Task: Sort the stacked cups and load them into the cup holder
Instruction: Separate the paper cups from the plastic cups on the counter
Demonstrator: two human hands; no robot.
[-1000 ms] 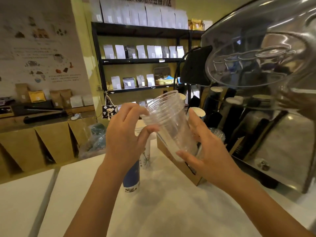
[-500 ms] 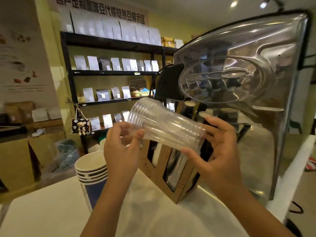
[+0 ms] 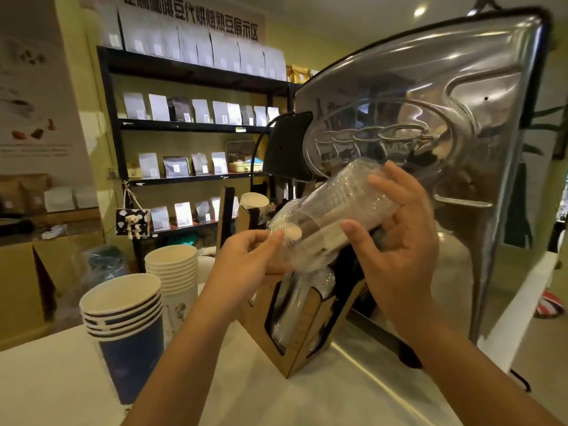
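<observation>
A stack of clear plastic cups (image 3: pixel 335 210) lies tilted in the air, one end at the lower left, the other at the upper right. My left hand (image 3: pixel 246 265) grips the lower left end. My right hand (image 3: pixel 396 241) holds the stack's upper right part with fingers spread. Directly below stands the brown cardboard cup holder (image 3: pixel 304 355), with clear cups showing through its front cutout and dark cups in the slots behind. A stack of blue paper cups (image 3: pixel 126 321) and a stack of white paper cups (image 3: pixel 173 269) stand on the white counter (image 3: pixel 49 385) at the left.
A large shiny metal machine (image 3: pixel 445 142) rises right behind the holder. A black shelf (image 3: pixel 196 127) with coffee bags stands at the back. Cardboard boxes (image 3: pixel 27 281) sit beyond the counter's left edge.
The clear stack has flipped: the end my left hand holds dropped to the lower left, the other end rose to the upper right, over the holder. The view shifted left, showing both paper cup stacks.
</observation>
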